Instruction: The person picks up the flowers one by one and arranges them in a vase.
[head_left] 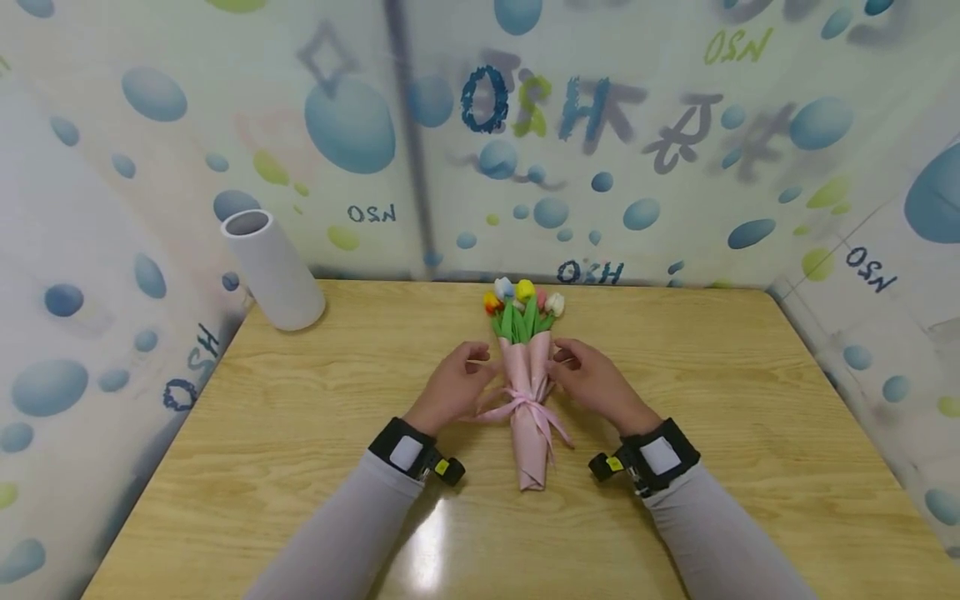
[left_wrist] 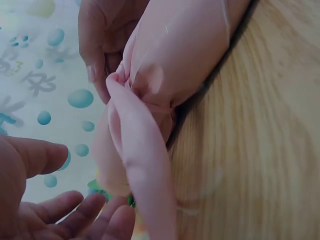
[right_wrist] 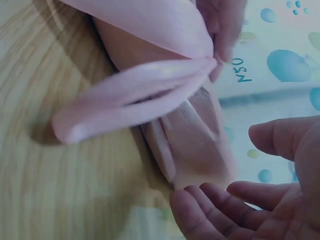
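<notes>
Tulip bouquet [head_left: 528,375] on a wood-grain table [head_left: 750,400] — bubble-printed backdrop [head_left: 637,183] behind.

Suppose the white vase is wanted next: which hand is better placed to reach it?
Probably the left hand: the white vase stands on that side, while the right hand is farther away, beyond the pink-wrapped bouquet.

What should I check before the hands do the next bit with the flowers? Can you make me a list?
1. Ribbon tied round the wrap: ok.
2. Flowers showing at the wrap's far end: ok.
3. Left hand gripping the wrap: not ok, it's open beside it.
4. Right hand gripping the wrap: not ok, it's open too.
5. Vase standing on the table: ok, at the back left.
6. Vase free of water: cannot tell, its bottom is hidden.
</notes>
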